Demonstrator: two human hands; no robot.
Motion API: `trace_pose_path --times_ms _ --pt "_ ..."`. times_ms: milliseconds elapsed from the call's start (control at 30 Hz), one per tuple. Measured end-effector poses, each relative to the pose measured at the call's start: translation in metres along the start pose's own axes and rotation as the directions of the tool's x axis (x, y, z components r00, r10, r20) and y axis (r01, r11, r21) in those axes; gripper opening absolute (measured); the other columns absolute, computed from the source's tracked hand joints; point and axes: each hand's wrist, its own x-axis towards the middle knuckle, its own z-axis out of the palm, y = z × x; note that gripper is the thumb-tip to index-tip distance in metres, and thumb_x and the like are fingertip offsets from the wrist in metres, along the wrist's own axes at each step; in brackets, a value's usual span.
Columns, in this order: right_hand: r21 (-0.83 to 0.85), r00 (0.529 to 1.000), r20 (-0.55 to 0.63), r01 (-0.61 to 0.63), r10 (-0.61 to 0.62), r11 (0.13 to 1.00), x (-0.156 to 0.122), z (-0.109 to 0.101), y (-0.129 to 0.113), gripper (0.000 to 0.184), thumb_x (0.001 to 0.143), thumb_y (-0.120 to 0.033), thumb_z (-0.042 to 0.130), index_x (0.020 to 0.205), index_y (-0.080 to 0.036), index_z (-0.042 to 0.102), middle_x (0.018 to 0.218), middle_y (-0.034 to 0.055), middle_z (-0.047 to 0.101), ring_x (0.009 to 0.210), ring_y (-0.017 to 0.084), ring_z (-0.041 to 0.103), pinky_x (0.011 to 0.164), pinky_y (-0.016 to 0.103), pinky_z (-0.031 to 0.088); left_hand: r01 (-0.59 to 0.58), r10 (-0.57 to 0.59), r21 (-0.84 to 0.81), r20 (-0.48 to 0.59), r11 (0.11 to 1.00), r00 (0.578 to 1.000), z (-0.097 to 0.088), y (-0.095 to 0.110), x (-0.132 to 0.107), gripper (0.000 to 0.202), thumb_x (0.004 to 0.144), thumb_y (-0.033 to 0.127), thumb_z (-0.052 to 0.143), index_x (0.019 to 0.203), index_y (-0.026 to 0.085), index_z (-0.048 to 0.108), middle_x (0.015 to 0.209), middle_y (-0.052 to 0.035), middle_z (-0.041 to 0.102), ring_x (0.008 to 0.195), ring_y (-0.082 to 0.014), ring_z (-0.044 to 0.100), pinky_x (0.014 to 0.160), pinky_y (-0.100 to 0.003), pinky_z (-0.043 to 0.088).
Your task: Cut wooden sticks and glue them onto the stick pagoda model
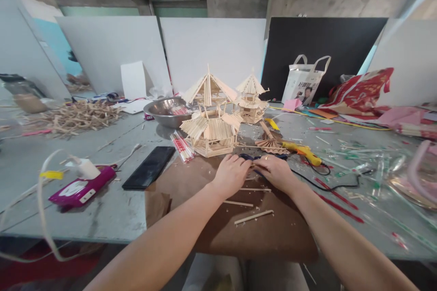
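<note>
My left hand (232, 174) and my right hand (273, 171) meet over the brown board (211, 232). Their closed fingers pinch a short wooden stick (253, 166), mostly covered by the fingertips. Just beyond the fingers lies a dark blue object (246, 157), partly hidden; its kind is not clear. A model pavilion of wooden sticks (213, 132) stands behind my left hand. Closer to me, a loose wooden stick (254, 217) rests on the board among small chips. Right of my right hand is a yellow glue gun (303, 152) with a black cord.
At left are a phone (149, 167), a purple power strip (83, 187) with white cables, and a stick pile (82, 117). Behind stand a metal bowl (167, 112) and a second stick pavilion (251, 100). Clear wrappers (378, 173) cover the right side, near a white bag (303, 81).
</note>
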Motion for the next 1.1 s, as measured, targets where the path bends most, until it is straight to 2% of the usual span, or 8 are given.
trace_pose_path --times_ms 67,167,300,433,700,800,967,1100 --pt "0.025 0.997 -0.02 -0.077 0.078 0.997 0.0 -0.002 -0.001 0.03 0.082 -0.039 0.037 0.099 -0.023 0.057 0.085 0.0025 0.063 0.082 0.015 0.055 0.069 0.024 0.038 0.114 -0.108 -0.032 0.154 0.993 0.982 0.004 -0.004 0.0 0.027 0.084 0.029 0.03 0.087 0.019 0.055 0.075 -0.0036 0.062 0.069 -0.0144 0.057 0.061 -0.025 0.039" --pt "-0.012 0.954 -0.038 -0.296 0.296 0.955 0.001 -0.008 0.003 0.043 0.076 -0.051 0.041 0.107 -0.022 0.05 0.09 0.0039 0.061 0.084 0.019 0.055 0.066 0.027 0.039 0.322 -0.294 -0.092 0.231 0.942 0.927 0.005 -0.011 0.0 0.029 0.085 0.033 0.027 0.086 0.021 0.054 0.078 -0.0026 0.062 0.068 -0.014 0.057 0.056 -0.023 0.037" --pt "-0.202 0.888 0.166 -0.396 0.429 0.896 -0.001 -0.015 0.009 0.043 0.07 -0.06 0.039 0.08 -0.022 0.056 0.087 0.0055 0.062 0.081 0.023 0.056 0.059 0.03 0.037 0.485 -0.427 -0.226 0.262 0.845 0.866 0.005 -0.019 0.001 0.031 0.084 0.034 0.026 0.081 0.019 0.054 0.071 -0.0026 0.06 0.065 -0.0144 0.054 0.059 -0.024 0.036" --pt "-0.274 0.865 0.317 -0.308 0.388 0.911 -0.004 -0.017 0.008 0.043 0.067 -0.06 0.042 0.079 -0.021 0.054 0.086 0.0069 0.062 0.08 0.024 0.057 0.057 0.029 0.035 0.488 -0.438 -0.468 0.219 0.737 0.872 0.011 -0.026 0.002 0.031 0.082 0.034 0.03 0.071 0.017 0.053 0.065 -0.001 0.054 0.063 -0.0121 0.049 0.061 -0.023 0.035" --pt "-0.221 0.868 0.296 -0.343 0.398 0.913 -0.005 -0.016 0.008 0.031 0.071 -0.043 0.043 0.083 -0.019 0.057 0.086 0.0097 0.064 0.079 0.025 0.058 0.054 0.027 0.034 0.463 -0.403 -0.733 0.276 0.499 0.873 0.013 -0.025 0.004 0.032 0.073 0.044 0.043 0.064 0.014 0.048 0.051 0.0059 0.032 0.048 -0.006 0.029 0.047 -0.019 0.026" --pt "-0.145 0.879 0.251 -0.381 0.406 0.913 -0.004 -0.015 0.012 0.032 0.069 -0.045 0.046 0.084 -0.02 0.059 0.084 0.0087 0.065 0.076 0.024 0.059 0.053 0.026 0.034 0.478 -0.42 -0.698 0.272 0.533 0.866 0.01 -0.024 0.004 0.03 0.07 0.043 0.048 0.062 0.014 0.048 0.049 0.0067 0.03 0.046 -0.0055 0.027 0.046 -0.019 0.024" --pt "0.053 0.913 0.143 -0.393 0.382 0.918 -0.005 -0.022 0.027 0.045 0.061 -0.052 0.054 0.091 -0.019 0.063 0.073 0.0046 0.065 0.066 0.021 0.058 0.052 0.026 0.037 0.469 -0.433 -0.55 0.206 0.691 0.878 0.009 -0.025 0.001 0.035 0.075 0.043 0.04 0.058 0.015 0.052 0.049 0.0043 0.037 0.048 -0.0071 0.034 0.048 -0.02 0.026" --pt "0.244 0.924 0.051 -0.379 0.379 0.892 -0.006 -0.032 0.034 0.048 0.058 -0.044 0.058 0.097 -0.018 0.062 0.058 -0.0019 0.058 0.052 0.014 0.053 0.047 0.023 0.035 0.465 -0.434 -0.478 0.181 0.745 0.882 0.009 -0.026 0.0 0.036 0.077 0.042 0.037 0.062 0.015 0.056 0.051 0.0025 0.044 0.051 -0.0084 0.039 0.051 -0.02 0.028"
